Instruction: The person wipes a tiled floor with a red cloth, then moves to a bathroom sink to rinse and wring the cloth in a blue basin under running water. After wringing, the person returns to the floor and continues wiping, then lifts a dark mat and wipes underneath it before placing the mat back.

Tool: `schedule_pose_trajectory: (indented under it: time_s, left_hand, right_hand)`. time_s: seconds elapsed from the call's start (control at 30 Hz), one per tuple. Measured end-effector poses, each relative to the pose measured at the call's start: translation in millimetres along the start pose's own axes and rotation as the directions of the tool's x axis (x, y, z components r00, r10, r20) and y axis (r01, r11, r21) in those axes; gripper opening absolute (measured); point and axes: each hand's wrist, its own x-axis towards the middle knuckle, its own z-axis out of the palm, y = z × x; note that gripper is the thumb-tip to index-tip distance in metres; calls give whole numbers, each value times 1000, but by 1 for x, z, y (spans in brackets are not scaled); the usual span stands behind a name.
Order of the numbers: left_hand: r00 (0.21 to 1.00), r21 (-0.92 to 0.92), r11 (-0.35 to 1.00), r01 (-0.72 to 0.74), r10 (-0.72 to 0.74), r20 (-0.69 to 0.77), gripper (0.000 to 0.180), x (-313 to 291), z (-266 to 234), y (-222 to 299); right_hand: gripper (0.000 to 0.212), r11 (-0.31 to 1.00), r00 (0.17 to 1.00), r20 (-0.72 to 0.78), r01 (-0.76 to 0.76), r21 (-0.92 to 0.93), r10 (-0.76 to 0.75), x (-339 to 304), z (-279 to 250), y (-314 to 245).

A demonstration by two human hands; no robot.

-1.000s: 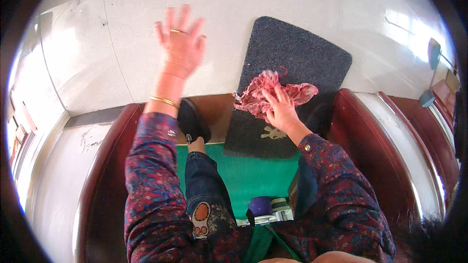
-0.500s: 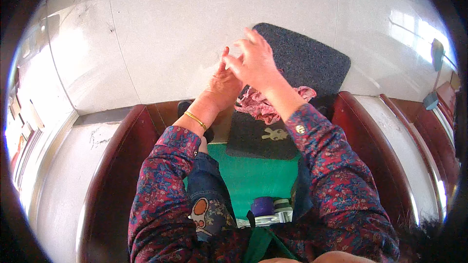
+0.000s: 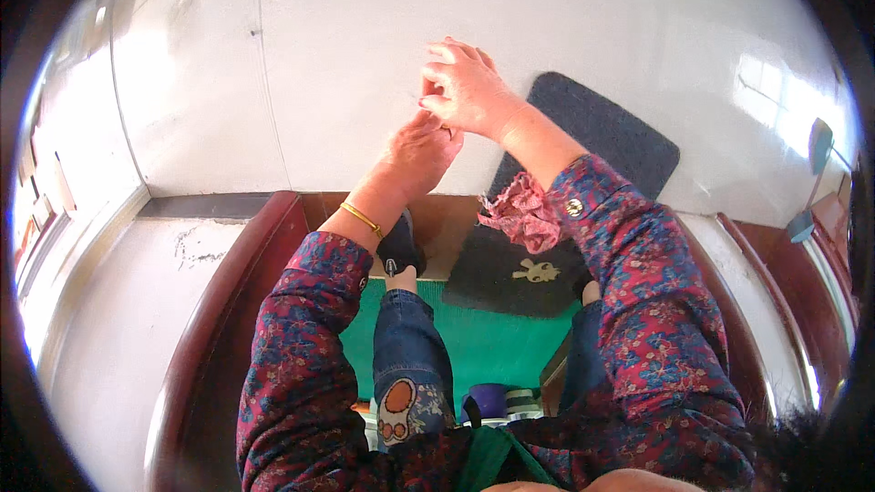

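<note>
My two hands meet in front of me, above the pale floor. My left hand (image 3: pixel 417 153) is closed, the back of it turned up, its fingertips mostly hidden under the other hand. Touching it from above, my right hand (image 3: pixel 469 91) has its fingers bent in toward the thumb. Anything pinched between them is too small or too hidden to make out. A gold bracelet (image 3: pixel 362 218) circles my left wrist. Below my right wrist, a crumpled pink patterned cloth (image 3: pixel 524 214) is partly covered by my sleeve.
Dark grey mats lie beyond (image 3: pixel 620 132) and under the cloth, the nearer mat (image 3: pixel 483 278) bearing a pale animal shape. Green flooring (image 3: pixel 401 328) spreads between my legs. Dark red door frames (image 3: pixel 241 310) flank me. A purple container (image 3: pixel 488 398) stands close to me.
My right hand's fingers, spread and lifted before, have curled in over my left hand. The left thumb no longer sticks up clearly. The whole view has shifted slightly.
</note>
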Motion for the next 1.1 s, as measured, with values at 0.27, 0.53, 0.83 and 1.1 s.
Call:
schedule_pose_trajectory:
  time_s: [0.27, 0.53, 0.83, 1.1]
  left_hand:
    - [937, -115, 975, 190, -215, -275, 37, -41, 20, -29]
    - [624, -420, 692, 588, -718, -309, 66, -117, 79, -60]
    - [336, -701, 382, 602, -918, -211, 65, -147, 119, -90]
    - [247, -793, 341, 505, -937, -246, 63, -130, 101, -100]
  right_hand:
    - [14, 945, 982, 31, 189, -267, -188, 108, 14, -14]
    - [24, 989, 984, -160, 96, 116, -77, 245, -5, -113]
    - [45, 902, 936, -27, 331, -277, -352, 272, 43, -163]
    - [60, 750, 964, 85, 251, -612, -252, 266, 35, -168]
